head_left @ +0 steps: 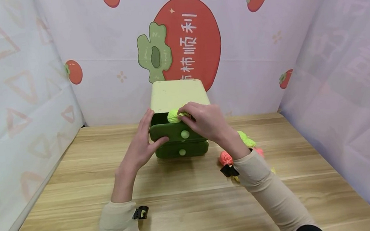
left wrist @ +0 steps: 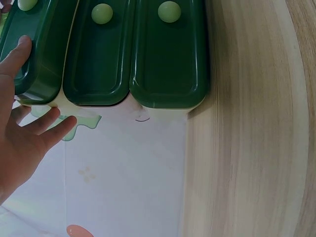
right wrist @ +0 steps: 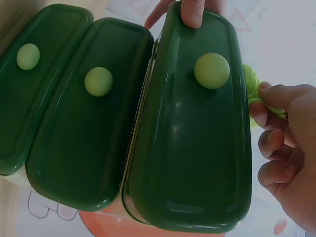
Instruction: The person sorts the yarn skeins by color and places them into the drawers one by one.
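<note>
A small cabinet with a cream top [head_left: 179,93] and dark green drawers stands at the table's back. Its top drawer [head_left: 165,132] is pulled partway out. My right hand [head_left: 207,120] pinches a skein of lime-green yarn [head_left: 173,116] between thumb and fingers, just above that drawer's opening. My left hand [head_left: 136,149] rests at the drawer's left end, its thumb [left wrist: 19,54] on the green front and its other fingers spread along the cabinet's side. In the right wrist view the drawer front hides part of the yarn [right wrist: 251,81].
To the right, partly behind my right forearm, lie more yarn skeins: lime-green [head_left: 246,139], pink [head_left: 225,158] and a bit of yellow. The two lower drawers [right wrist: 91,118] are pushed in. Printed cloth [head_left: 102,34] hangs behind the wooden table [head_left: 181,213] and at both sides.
</note>
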Demonstrator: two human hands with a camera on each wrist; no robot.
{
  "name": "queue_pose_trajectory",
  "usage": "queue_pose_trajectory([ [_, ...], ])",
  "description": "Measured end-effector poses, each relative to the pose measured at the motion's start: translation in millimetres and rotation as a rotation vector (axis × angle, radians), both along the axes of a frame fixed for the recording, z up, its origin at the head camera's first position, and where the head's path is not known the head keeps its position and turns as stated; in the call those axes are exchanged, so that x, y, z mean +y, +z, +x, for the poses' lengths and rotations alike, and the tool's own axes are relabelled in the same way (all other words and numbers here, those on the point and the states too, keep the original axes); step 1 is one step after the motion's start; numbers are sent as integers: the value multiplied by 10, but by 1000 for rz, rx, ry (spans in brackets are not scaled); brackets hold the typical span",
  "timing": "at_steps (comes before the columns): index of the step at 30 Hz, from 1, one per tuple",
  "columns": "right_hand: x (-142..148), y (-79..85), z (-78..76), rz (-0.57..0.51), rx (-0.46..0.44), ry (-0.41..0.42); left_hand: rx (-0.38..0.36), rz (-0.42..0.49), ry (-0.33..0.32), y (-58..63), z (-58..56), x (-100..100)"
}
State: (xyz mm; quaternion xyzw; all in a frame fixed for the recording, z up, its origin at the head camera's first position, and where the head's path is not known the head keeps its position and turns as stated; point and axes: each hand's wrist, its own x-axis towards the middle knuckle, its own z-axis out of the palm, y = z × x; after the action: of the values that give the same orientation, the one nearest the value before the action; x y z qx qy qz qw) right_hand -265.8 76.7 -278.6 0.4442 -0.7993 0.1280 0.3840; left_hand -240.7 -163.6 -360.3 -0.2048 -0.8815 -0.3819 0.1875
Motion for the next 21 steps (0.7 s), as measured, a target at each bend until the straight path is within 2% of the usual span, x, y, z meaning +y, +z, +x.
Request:
queue_pose_trajectory([
  [13, -110, 6, 23, 50, -82, 6, 11, 9, -15, 9, -5, -3],
  [21, -94, -2, 22, 37, -107, 18, 6, 7, -7, -11, -17, -8],
])
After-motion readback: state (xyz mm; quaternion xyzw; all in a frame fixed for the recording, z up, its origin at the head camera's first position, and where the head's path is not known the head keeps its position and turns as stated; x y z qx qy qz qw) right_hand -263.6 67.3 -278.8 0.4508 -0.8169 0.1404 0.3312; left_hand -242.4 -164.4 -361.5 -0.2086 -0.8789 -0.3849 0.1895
